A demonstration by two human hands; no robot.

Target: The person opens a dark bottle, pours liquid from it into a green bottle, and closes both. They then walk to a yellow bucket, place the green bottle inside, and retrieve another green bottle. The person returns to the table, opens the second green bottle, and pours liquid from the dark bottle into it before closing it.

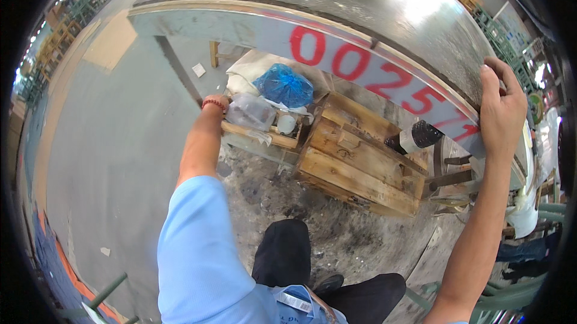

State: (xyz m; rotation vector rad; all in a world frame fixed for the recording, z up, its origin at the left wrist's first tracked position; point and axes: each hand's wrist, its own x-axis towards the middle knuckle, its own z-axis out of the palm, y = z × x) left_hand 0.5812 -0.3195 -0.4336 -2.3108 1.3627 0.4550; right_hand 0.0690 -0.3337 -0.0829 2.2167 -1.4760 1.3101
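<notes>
My left hand point(220, 103), with a red bead bracelet at its wrist, reaches under the worktable point(216, 22). It is at the left end of a small wooden tray point(282, 140), beside a crumpled clear plastic bag point(251, 112); its fingers are hidden. A white cup-like container point(286, 123) sits in the tray. Behind it lies a knotted blue plastic bag point(283, 85) next to whitish cloth point(241, 73). My right hand point(503, 104) is closed over the worktable's right edge, fingers curled at the top.
A wooden crate point(354, 168) stands on the stained floor under the table, with a black-and-white rolled object point(415, 137) at its right end. A table leg point(179, 70) is left of my left arm. Green metal tubing point(111, 291) rises at lower left.
</notes>
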